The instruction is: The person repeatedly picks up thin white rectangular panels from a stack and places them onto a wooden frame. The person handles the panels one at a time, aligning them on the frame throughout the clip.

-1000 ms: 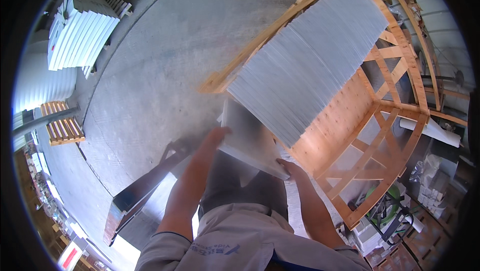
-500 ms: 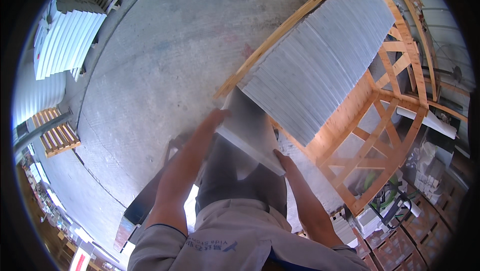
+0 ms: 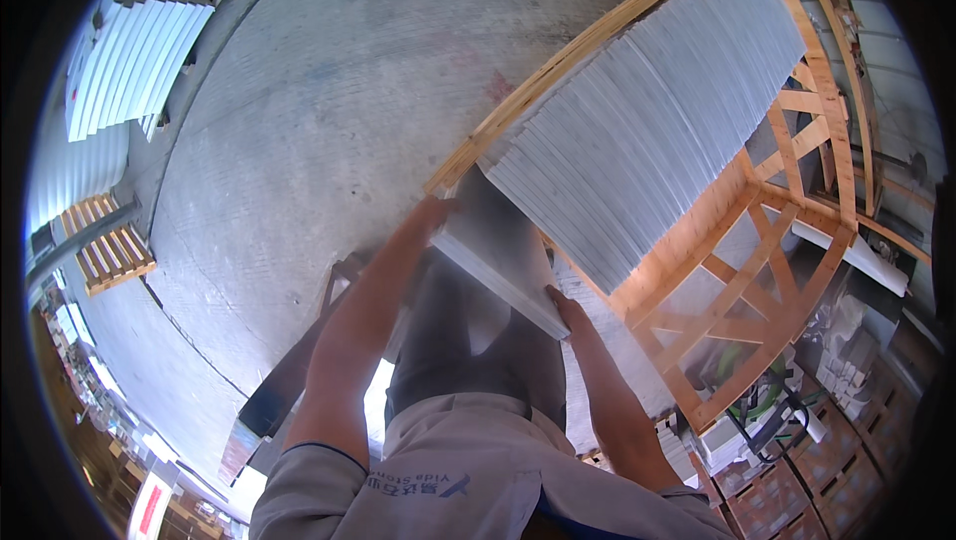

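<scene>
Between my hands, in front of my legs, is a grey stone slab with a pale straight edge turned up towards me. My left hand grips its far left end, and my right hand is closed on its near right end. The fingers are partly hidden behind the slab. Just beyond it, a tight row of grey slabs stands on edge in a wooden crate. A dark smooth face shows at the near end of the row; I cannot tell exactly where the held slab ends against it.
A long wooden beam runs along the crate's left side, and a slatted frame closes its right side. Far left stand a stack of white slabs and a wooden pallet. Several cartons lie at lower right.
The slab has tilted in my hands, so its pale edge looks narrower. Both hands have shifted slightly away from my body. The view has turned a little.
</scene>
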### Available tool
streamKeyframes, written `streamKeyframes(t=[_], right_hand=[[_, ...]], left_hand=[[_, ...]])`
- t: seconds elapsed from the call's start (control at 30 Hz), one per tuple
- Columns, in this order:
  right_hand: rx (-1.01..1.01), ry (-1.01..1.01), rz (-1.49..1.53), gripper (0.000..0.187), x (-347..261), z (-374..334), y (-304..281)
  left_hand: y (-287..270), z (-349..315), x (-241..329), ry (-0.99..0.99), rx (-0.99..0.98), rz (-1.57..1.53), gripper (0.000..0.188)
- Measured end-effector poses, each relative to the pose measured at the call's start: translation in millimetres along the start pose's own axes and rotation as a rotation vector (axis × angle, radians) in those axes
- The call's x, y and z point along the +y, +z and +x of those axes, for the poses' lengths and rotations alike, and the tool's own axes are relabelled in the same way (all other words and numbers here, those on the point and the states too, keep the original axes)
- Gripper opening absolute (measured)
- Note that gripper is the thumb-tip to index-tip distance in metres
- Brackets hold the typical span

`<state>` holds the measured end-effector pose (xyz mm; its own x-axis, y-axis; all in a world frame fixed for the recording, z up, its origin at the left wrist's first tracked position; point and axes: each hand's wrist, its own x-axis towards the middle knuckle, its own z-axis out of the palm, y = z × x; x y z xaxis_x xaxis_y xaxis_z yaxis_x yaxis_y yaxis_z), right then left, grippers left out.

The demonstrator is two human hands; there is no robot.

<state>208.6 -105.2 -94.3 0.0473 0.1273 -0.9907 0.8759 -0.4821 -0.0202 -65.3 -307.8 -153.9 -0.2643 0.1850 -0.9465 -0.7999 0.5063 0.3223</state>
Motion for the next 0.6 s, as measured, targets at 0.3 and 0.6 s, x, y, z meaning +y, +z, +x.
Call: streamKeyframes(t=[0.3,0.6], right_hand=[[-0.402,-0.090,1.036,0.051,44,54,-43],[-0.287,-0.562,0.633,0.047,31,62,-50]], left_hand=[[34,-32,-38,0.229,-0.148,-0.921,0.056],[140,-98,-30,0.435,-0.050,-0.877,0.061]])
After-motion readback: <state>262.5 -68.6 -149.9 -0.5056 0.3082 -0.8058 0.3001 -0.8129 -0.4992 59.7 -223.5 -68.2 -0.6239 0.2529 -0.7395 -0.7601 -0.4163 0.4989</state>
